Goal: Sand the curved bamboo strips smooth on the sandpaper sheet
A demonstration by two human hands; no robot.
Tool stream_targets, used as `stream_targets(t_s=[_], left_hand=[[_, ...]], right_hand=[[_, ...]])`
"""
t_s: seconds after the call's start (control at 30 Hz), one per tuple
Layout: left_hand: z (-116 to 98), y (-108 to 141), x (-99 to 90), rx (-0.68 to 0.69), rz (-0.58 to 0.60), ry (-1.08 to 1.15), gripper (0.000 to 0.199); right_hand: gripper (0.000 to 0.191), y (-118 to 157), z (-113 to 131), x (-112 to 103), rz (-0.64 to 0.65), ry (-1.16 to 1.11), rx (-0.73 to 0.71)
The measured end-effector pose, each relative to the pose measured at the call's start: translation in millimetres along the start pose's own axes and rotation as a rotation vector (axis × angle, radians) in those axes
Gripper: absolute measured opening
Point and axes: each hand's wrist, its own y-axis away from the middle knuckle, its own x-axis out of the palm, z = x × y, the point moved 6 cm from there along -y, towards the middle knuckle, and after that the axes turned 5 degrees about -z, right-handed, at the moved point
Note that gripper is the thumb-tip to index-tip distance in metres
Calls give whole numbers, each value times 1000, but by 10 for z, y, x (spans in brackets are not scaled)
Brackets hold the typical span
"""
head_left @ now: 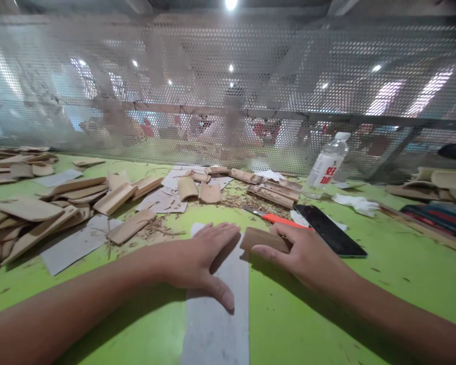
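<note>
My left hand (pixel 209 258) lies over a long pale paper strip (pixel 216 324), its fingers extended and its thumb spread apart. Nothing shows in it. To its right, my right hand (pixel 300 251) holds a short curved bamboo piece (pixel 264 241) between thumb and fingers. The left end of that piece is over the strip's right edge. Just behind my right hand lie an orange-handled knife (pixel 281 219) and a black phone (pixel 332 233). A loose bamboo piece (pixel 131 226) rests left of my left hand, beside some shavings.
Bamboo pieces (pixel 41 208) are heaped at the left of the green table (pixel 148 314). More pieces (pixel 275 192) lie at the back near a clear bottle (pixel 327 165). A perforated metal screen (pixel 213 66) stands behind. Dark tools (pixel 441 215) sit at the right.
</note>
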Motion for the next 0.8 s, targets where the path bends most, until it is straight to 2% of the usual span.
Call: stream_targets(t_s=[0.1, 0.17, 0.23, 0.33, 0.5, 0.57, 0.7, 0.73, 0.8], left_hand=[[136, -11, -55, -162, -3, 21, 103], [263, -13, -156, -265, -69, -27, 80], [382, -6, -249, -359, -135, -115, 67], [464, 5, -312, -439, -179, -155, 62], [421, 9, -361, -516, -238, 71, 52], [389, -6, -406, -519, -298, 136, 50], [423, 5, -445, -605, -424, 345, 58], [445, 17, -430, -642, -437, 418, 61], [482, 41, -392, -705, -456, 563, 66]], right_hand=[[40, -4, -52, -18, 36, -116, 26], [37, -5, -71, -23, 66, -175, 43], [37, -10, -77, -37, 58, -178, 49], [39, -24, -71, -67, -3, -134, 30], [43, -38, -92, -91, -46, -149, 28], [46, -27, -103, -54, 35, -257, 64], [51, 92, -35, 135, 430, -494, 139], [51, 123, -5, 151, 478, -502, 128], [44, 149, 78, 105, 435, -440, 2]])
